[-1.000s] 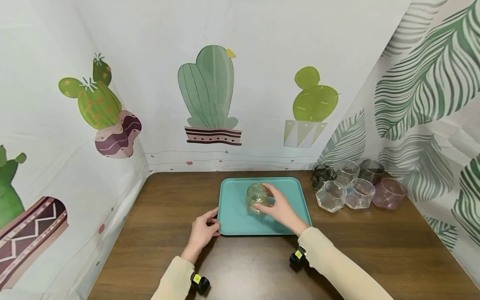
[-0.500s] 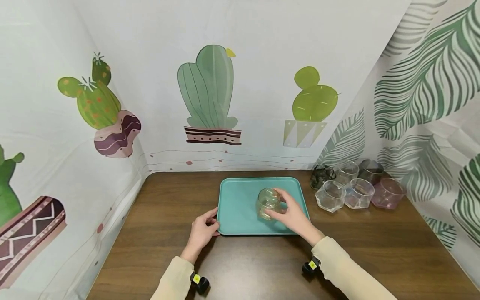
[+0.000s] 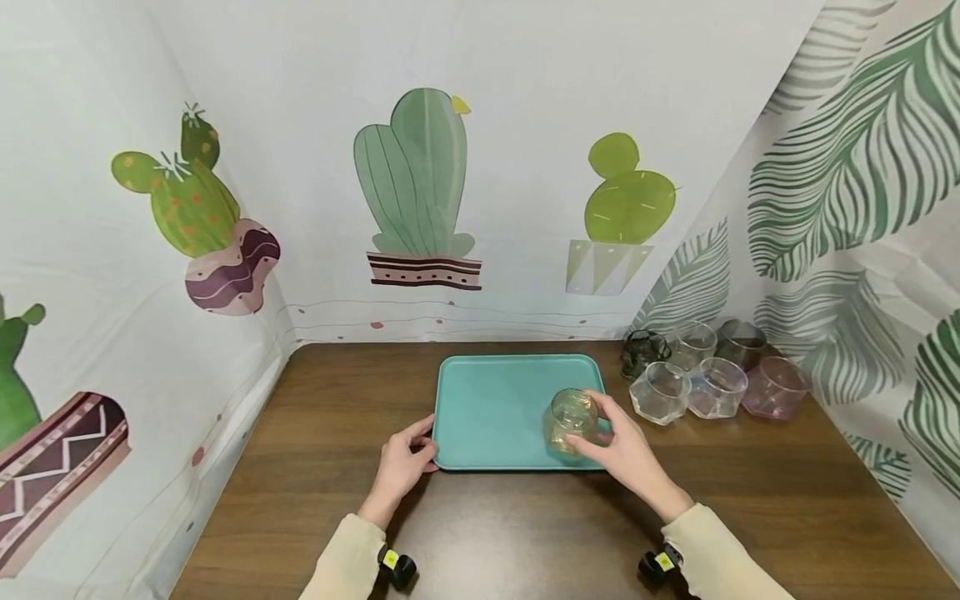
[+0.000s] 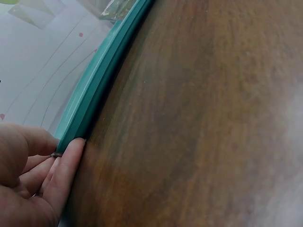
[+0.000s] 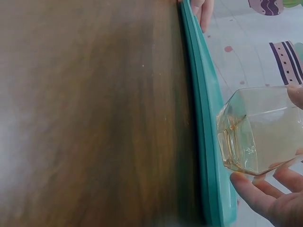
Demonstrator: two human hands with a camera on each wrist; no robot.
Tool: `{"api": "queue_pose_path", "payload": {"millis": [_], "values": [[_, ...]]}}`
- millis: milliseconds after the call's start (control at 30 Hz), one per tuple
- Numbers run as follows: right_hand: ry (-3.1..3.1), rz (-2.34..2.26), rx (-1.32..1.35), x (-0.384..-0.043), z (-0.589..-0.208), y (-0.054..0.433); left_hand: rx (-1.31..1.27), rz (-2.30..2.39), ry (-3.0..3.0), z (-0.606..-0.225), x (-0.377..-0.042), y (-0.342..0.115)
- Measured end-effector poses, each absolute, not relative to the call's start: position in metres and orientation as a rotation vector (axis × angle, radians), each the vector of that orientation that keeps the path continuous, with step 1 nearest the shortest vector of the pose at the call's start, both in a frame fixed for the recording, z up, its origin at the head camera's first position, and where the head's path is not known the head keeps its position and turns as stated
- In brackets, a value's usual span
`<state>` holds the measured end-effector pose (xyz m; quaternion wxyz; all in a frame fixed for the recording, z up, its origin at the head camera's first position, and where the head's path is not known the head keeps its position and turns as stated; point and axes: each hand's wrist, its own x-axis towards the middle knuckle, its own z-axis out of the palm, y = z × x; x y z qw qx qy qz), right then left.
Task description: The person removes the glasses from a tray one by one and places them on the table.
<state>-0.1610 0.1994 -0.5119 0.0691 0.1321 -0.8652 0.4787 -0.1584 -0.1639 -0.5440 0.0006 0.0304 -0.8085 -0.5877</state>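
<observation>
A teal tray (image 3: 487,417) lies on the wooden table. My left hand (image 3: 401,462) holds it at the front left corner; in the left wrist view the fingers (image 4: 70,163) pinch the tray's rim (image 4: 97,78). My right hand (image 3: 630,454) grips an amber-tinted glass (image 3: 570,421) by its side, thumb at the front and fingers behind. The glass overlaps the front right part of the tray in the head view. Seen from the right wrist, the glass (image 5: 260,135) has a faceted, angular body, and the right fingers (image 5: 255,196) rest against it close beside the tray's edge.
Right of the tray stand several glasses in two rows: clear faceted ones (image 3: 660,393), a pink one (image 3: 776,390) and a dark grey one (image 3: 741,343). A black patterned glass-like object (image 3: 643,354) is at their back left. A printed cloth (image 3: 525,317) hangs behind the table.
My right hand has carried the amber glass rightward and toward me, from the tray's middle to its front right part. The left hand stays at the tray's corner.
</observation>
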Motion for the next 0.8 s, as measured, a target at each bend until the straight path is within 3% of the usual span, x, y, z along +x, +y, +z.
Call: {"api": "queue_pose_path", "payload": {"millis": [800], "values": [[-2.559,1.297,0.25,-0.116,-0.506,0.274,0.119,-1.867,-2.512,-0.543,-0.157,-0.163]]}}
